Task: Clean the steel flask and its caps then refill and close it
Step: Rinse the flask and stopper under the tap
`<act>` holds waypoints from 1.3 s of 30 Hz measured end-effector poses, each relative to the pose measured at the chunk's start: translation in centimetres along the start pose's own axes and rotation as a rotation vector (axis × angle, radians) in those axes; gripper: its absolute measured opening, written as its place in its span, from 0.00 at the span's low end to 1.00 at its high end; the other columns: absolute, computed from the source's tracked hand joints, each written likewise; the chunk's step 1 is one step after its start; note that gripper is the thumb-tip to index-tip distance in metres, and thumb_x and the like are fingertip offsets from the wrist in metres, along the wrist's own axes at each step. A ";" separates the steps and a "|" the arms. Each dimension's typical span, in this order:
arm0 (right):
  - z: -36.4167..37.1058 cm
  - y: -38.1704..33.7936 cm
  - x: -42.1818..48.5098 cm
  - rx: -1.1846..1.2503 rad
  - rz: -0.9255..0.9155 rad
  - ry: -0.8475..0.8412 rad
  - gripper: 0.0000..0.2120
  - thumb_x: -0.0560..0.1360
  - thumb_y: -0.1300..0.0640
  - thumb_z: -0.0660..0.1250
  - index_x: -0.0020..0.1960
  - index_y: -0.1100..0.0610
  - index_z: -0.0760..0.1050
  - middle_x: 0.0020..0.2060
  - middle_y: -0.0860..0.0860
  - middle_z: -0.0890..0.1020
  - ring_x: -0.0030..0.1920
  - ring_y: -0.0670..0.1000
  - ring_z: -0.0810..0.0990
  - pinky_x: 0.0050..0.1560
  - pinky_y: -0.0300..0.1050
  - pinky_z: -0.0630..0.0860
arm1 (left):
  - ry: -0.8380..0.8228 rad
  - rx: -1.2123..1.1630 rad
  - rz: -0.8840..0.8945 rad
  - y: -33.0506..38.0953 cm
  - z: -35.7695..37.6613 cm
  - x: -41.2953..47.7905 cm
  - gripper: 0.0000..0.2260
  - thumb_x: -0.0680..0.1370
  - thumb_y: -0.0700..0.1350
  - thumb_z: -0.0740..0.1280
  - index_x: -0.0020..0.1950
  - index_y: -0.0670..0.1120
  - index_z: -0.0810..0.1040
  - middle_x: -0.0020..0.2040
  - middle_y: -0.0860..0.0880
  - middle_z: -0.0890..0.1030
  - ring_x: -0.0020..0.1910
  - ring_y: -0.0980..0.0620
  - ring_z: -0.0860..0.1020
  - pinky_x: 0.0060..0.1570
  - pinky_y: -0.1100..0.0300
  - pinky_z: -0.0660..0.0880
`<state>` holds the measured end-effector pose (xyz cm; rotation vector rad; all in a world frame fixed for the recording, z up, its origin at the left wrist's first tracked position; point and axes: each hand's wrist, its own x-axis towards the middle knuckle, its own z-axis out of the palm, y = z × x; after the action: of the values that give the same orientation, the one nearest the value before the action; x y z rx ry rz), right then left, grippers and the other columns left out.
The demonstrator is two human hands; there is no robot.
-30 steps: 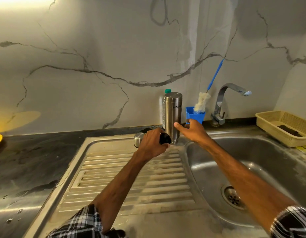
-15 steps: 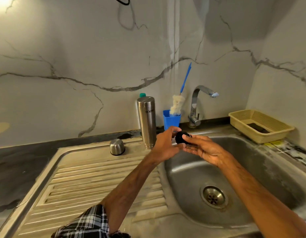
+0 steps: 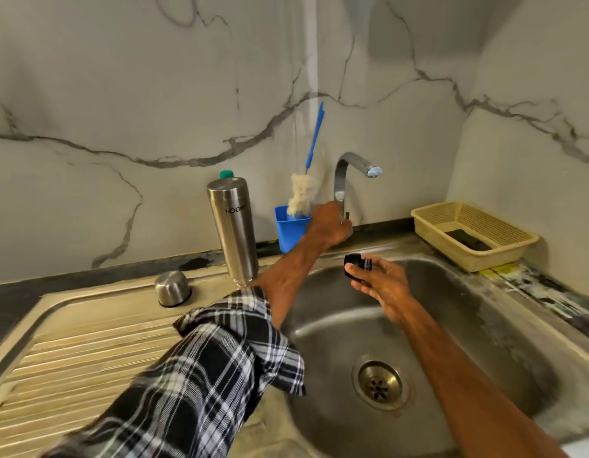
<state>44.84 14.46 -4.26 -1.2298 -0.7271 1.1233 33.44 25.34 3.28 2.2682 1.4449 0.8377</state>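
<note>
Head view has the left hand point(image 3: 329, 226) at the foot of the tap point(image 3: 342, 173), fingers curled round its stem by the lever. No water falls from the spout. The right hand point(image 3: 382, 285) pinches the black inner cap point(image 3: 356, 264) between thumb and fingers, below and in front of the tap, over the sink point(image 3: 484, 325). The step looks like a rinse: better a gentle flow, the cap brought under the spout and turned so its threads wash, gripped firmly since wet plastic slips. Left of the tap the flask point(image 3: 233, 229) stands upright, lettering inverted; its steel cap point(image 3: 172, 289) sits further left. Just left of the tap a blue cup point(image 3: 291, 228) holds a brush point(image 3: 301, 193). Right of the tap a yellow basket point(image 3: 468, 239) holds a dark pad.
</note>
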 end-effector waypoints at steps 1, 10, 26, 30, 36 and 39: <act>0.0 0.1 0.2 -0.005 -0.006 0.002 0.26 0.65 0.64 0.81 0.61 0.64 0.78 0.55 0.59 0.83 0.52 0.57 0.85 0.45 0.46 0.83 | -0.007 0.045 0.013 0.1 0.6 0.7 0.16 0.79 0.46 0.69 0.64 0.40 0.76 0.60 0.41 0.79 0.59 0.42 0.77 0.60 0.49 0.75; 0.1 0.6 0.7 -0.028 -0.001 0.009 0.26 0.66 0.66 0.81 0.62 0.63 0.78 0.55 0.58 0.83 0.52 0.56 0.85 0.48 0.46 0.83 | 0.155 0.200 0.091 -0.5 2.9 2.6 0.08 0.78 0.44 0.72 0.54 0.42 0.81 0.50 0.45 0.83 0.49 0.47 0.81 0.52 0.51 0.80; -0.5 1.4 1.8 -0.038 0.042 -0.011 0.25 0.65 0.66 0.81 0.60 0.63 0.79 0.55 0.58 0.83 0.53 0.57 0.85 0.49 0.47 0.84 | 0.180 -0.123 0.021 -1.4 2.4 1.4 0.09 0.81 0.42 0.68 0.50 0.39 0.86 0.49 0.43 0.86 0.48 0.48 0.83 0.55 0.57 0.80; -0.9 1.4 1.7 -0.126 0.033 0.044 0.24 0.63 0.64 0.82 0.57 0.61 0.80 0.52 0.57 0.84 0.50 0.56 0.85 0.46 0.46 0.84 | 0.145 -0.184 -0.047 -1.1 1.8 -0.3 0.07 0.81 0.40 0.67 0.47 0.39 0.82 0.44 0.44 0.84 0.44 0.49 0.81 0.48 0.57 0.77; -1.1 0.5 0.0 -0.344 -0.086 0.125 0.25 0.64 0.55 0.83 0.58 0.56 0.78 0.48 0.52 0.84 0.42 0.50 0.85 0.37 0.42 0.82 | -0.042 -0.342 -0.202 -1.4 2.1 -5.8 0.05 0.80 0.40 0.69 0.50 0.40 0.83 0.47 0.44 0.85 0.42 0.55 0.79 0.48 0.62 0.78; -1.2 0.0 -0.9 -0.376 -0.147 0.131 0.25 0.66 0.51 0.82 0.59 0.55 0.79 0.49 0.51 0.85 0.44 0.49 0.85 0.35 0.40 0.81 | -0.069 -0.456 -0.295 -1.6 3.0 -8.2 0.07 0.80 0.40 0.67 0.51 0.44 0.86 0.48 0.48 0.86 0.47 0.54 0.82 0.54 0.55 0.81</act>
<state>45.60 13.19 -4.44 -1.5224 -0.9401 0.7978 31.63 18.76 -2.44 1.6859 1.3483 0.8775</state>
